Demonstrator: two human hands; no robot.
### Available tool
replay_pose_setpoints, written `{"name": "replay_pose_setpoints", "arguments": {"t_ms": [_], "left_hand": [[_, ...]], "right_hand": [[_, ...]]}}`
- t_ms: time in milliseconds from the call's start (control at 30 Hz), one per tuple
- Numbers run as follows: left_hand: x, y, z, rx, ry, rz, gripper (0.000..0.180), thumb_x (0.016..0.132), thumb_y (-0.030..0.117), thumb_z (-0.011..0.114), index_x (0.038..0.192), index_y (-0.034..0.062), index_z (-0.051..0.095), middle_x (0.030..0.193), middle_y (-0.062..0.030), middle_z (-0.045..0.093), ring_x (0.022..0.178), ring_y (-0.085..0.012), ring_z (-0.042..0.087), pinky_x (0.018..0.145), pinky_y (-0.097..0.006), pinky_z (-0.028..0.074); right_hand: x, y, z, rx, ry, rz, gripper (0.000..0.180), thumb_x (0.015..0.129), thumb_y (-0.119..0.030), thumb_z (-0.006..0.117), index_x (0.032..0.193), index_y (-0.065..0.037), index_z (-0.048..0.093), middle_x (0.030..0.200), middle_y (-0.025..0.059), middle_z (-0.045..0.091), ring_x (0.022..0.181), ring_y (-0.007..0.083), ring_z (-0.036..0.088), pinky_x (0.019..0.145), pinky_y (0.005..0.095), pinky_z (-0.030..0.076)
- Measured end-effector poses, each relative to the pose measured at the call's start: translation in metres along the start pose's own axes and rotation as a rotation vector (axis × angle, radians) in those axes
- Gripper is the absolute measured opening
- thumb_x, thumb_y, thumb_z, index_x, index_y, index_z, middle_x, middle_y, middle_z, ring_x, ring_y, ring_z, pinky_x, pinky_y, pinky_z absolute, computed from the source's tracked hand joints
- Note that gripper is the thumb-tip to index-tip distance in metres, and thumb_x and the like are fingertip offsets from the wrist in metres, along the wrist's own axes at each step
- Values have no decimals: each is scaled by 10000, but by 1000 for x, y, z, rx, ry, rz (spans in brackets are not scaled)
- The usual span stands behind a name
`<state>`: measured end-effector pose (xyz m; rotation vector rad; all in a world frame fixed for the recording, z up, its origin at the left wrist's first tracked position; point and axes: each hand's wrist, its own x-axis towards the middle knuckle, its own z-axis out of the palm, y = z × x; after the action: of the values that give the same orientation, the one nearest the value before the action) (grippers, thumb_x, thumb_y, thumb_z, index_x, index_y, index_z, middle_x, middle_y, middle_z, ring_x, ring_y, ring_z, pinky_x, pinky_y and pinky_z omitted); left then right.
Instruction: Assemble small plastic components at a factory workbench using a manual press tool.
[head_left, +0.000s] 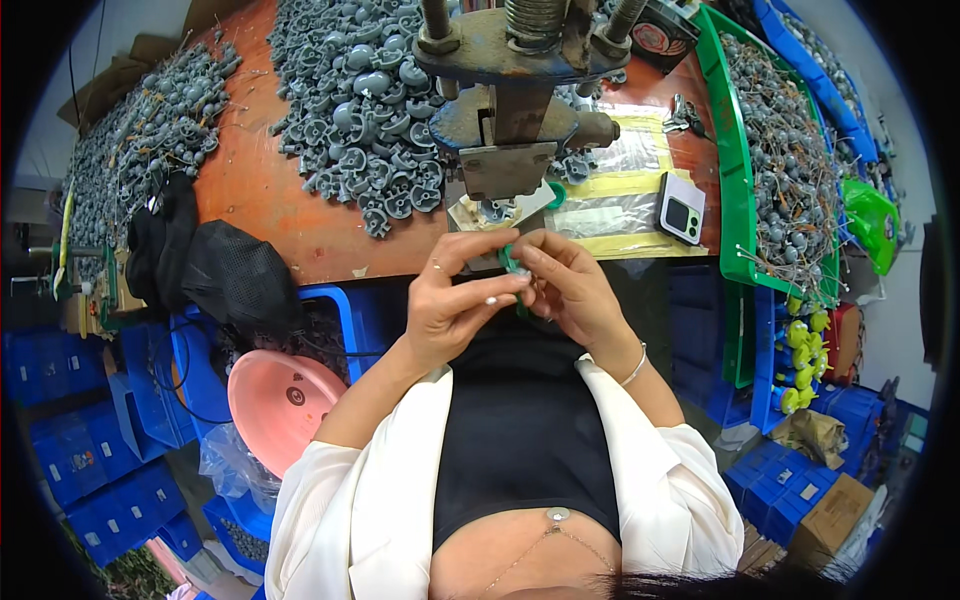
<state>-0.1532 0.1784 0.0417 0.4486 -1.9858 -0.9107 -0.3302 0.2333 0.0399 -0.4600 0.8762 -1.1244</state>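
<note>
My left hand (455, 295) and my right hand (575, 285) meet in front of the press, at the near edge of the table. Between their fingertips is a small green piece (509, 260), mostly covered by the fingers, so its kind is unclear. Both hands are closed in a pinch on it. Just beyond them stands the metal press (510, 165), its block above a small pale fixture (490, 215). A green ring-shaped piece (556, 195) lies beside that fixture.
Grey plastic shells (360, 130) are heaped behind the press. Grey balls with thin wires (150, 130) pile up at far left, and more fill a green crate (735, 200) at right. A phone (682, 210) lies on the table. A pink basin (275, 405) stands at lower left.
</note>
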Motion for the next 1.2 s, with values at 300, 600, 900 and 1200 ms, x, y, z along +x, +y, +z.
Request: {"name": "replay_pose_setpoints", "arguments": {"t_ms": [300, 600, 900, 1200], "left_hand": [[-4, -19, -27, -291, 784, -266, 181, 919, 23, 517, 1013, -74, 637, 1118, -128, 595, 1029, -177, 561, 929, -271, 406], [12, 6, -15, 698, 86, -83, 333, 746, 83, 732, 1063, 25, 647, 977, -123, 618, 947, -300, 575, 847, -341, 449], [5, -31, 9, 316, 177, -427, 172, 791, 16, 673, 960, 4, 644, 790, -86, 584, 592, -168, 532, 530, -283, 424], [11, -34, 16, 343, 210, -386, 175, 775, 32, 686, 948, 36, 653, 782, -84, 577, 603, -220, 573, 523, -318, 449]], "right_hand": [[20, 1, -19, -356, 169, -391, 122, 935, -151, 566, 913, -35, 534, 711, 1, 577, 578, 59, 532, 551, 198, 426], [29, 6, -4, -688, 160, -620, 54, 889, -2, 576, 907, -3, 525, 770, 22, 602, 636, 64, 573, 561, 198, 453], [42, 15, 2, -821, 353, -684, 184, 804, -12, 673, 927, 16, 540, 671, 54, 622, 565, 81, 577, 521, 217, 447], [41, 19, 6, -1229, 453, -714, 281, 768, -58, 688, 1024, -17, 581, 633, 80, 626, 501, 182, 605, 488, 282, 461]]}}
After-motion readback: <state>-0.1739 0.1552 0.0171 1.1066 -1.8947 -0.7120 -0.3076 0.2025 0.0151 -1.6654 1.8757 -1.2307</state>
